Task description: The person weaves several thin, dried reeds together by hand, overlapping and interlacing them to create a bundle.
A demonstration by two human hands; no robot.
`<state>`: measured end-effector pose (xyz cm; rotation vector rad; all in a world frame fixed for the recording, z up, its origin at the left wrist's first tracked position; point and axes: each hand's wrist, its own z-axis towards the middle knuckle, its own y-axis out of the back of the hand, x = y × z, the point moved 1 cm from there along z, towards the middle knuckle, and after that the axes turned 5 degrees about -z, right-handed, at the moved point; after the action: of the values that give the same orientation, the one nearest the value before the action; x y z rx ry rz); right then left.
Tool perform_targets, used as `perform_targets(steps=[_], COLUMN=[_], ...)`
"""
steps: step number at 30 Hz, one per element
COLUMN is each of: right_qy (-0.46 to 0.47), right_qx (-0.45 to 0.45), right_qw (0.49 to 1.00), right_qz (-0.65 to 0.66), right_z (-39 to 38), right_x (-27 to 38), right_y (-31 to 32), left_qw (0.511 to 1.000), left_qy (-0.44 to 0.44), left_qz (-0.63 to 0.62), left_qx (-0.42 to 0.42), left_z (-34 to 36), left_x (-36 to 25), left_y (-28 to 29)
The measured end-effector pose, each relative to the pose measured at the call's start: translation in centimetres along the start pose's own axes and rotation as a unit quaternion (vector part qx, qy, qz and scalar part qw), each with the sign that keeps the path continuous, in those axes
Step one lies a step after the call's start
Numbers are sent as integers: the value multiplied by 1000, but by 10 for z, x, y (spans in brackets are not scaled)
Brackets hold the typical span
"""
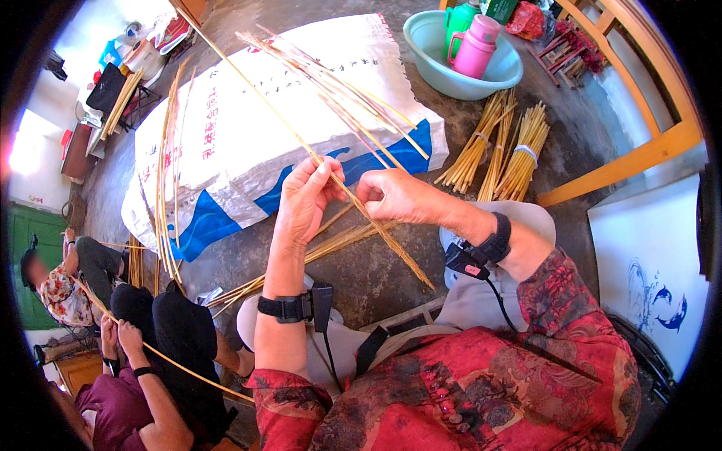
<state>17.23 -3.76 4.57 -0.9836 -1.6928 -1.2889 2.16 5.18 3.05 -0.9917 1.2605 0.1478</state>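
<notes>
A long, thin yellow straw stalk (256, 89) slants from the far left down past my knees, its brushy tan seed head (402, 259) at the near right end. My left hand (307, 192) is closed round it, thumb and fingertips pinching it just above the seed head. Close beside it, my right hand (391, 197) has its fingers curled in a pinch at the upper part of the seed head; its fingertips are partly hidden. Beyond both hands, loose stalks (342, 83) lie on a large white woven sack (248, 143) with a blue edge. More stalks (323, 248) lie beneath my wrists.
Tied stalk bundles (526, 146) stand on the floor at right, near a light-blue basin (421, 56) holding a pink thermos (475, 49) and a green one. A wooden frame (639, 161) bounds the right side. At left, a person in maroon (120, 406) holds another stalk; someone else sits behind.
</notes>
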Motion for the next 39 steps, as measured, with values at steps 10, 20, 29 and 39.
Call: perform_targets(steps=[10, 20, 29, 39], right_qy=[-14, -59, 37, 6], right_qx=[49, 100, 60, 18], right_qw=[986, 986, 977, 991], right_qz=[156, 118, -199, 130], right_z=[-3, -15, -21, 7], right_x=[-3, -8, -13, 11], right_y=[3, 24, 33, -1], left_qw=[996, 989, 989, 994], left_qy=[-34, -87, -69, -32], left_qz=[-78, -56, -31, -25], left_qx=[-41, -101, -124, -103], left_z=[3, 3, 2, 3], left_x=[-2, -11, -16, -1], left_y=[8, 14, 15, 9])
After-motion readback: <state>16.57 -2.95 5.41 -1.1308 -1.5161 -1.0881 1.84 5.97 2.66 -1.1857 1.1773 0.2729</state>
